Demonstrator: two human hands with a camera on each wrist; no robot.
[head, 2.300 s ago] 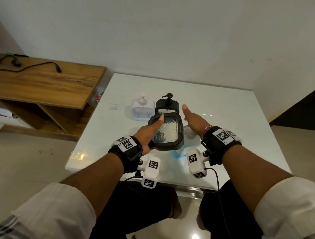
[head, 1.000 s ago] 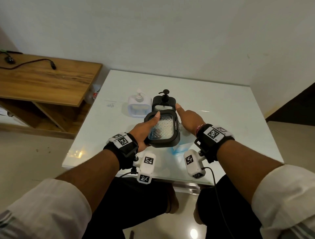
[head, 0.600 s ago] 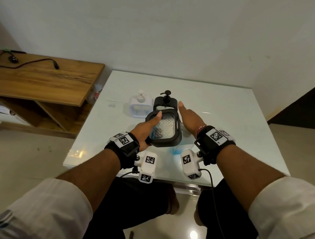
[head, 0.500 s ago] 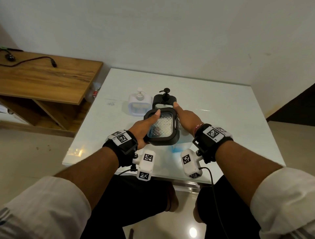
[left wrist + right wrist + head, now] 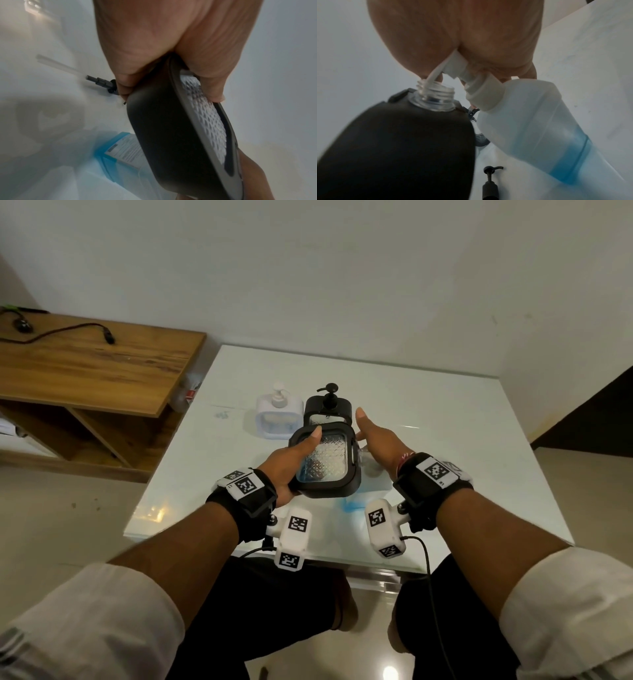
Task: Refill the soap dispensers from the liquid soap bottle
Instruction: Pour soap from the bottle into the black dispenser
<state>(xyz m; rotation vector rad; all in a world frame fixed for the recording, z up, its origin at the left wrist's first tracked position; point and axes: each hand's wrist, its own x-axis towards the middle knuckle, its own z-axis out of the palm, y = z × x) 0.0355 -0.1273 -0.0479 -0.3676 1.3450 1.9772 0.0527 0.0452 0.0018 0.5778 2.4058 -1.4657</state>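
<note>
From the head view, your left hand (image 5: pixel 287 460) grips the tilted black dispenser (image 5: pixel 325 462) above the white table (image 5: pixel 445 440), thumb across its textured window, while your right hand (image 5: pixel 380 446) sits at its 3 o'clock with straight thumb. The left wrist view shows fingers curled round that dispenser, the soap bottle (image 5: pixel 120 148) at 7 o'clock. The right wrist view shows your palm pressing the bottle's white pump (image 5: pixel 453 63), nozzle in the dispenser's open neck (image 5: pixel 435 93).

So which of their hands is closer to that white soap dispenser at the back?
Left. The left hand, holding the open black dispenser, sits just in front of the white dispenser. The right hand is further right, beyond both black dispensers, on the blue soap bottle's pump.
</note>
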